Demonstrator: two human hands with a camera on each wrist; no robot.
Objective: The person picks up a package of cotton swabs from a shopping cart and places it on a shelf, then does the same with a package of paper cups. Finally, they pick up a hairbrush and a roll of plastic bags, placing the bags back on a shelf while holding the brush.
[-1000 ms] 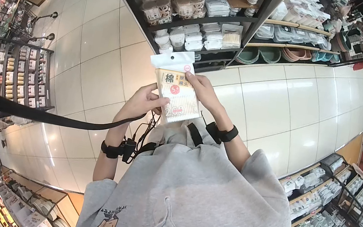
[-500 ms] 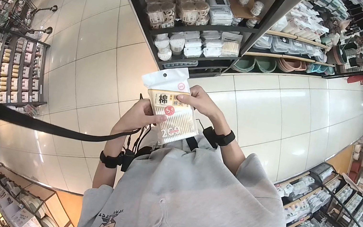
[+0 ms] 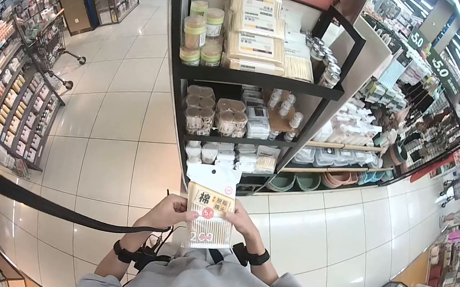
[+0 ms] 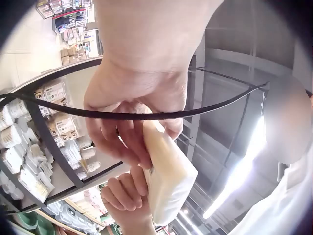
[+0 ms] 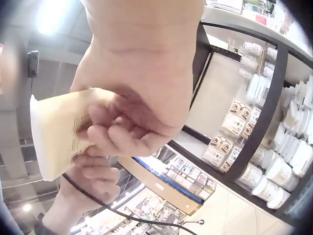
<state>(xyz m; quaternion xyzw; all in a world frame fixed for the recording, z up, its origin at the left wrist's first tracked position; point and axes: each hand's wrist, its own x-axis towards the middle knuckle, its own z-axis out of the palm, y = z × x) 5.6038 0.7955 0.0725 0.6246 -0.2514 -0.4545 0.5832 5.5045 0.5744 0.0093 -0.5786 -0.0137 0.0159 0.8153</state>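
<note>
White-and-yellow plastic packet of cotton swabs upright between both hands, in front of black metal shelf unit. Left hand pinches one side, thumb on front; right hand pinches the other, fingers curled behind.

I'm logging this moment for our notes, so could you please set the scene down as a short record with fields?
Held item: white-topped pack of cotton swabs, hanging hole at its far end
Left hand: grips the pack's left side, thumb in front
Right hand: grips the pack's right side, thumb in front
Ahead: black shelf unit, with round tubs on its top shelf
Right of the unit: green bins, low down
Floor: pale tiles
</note>
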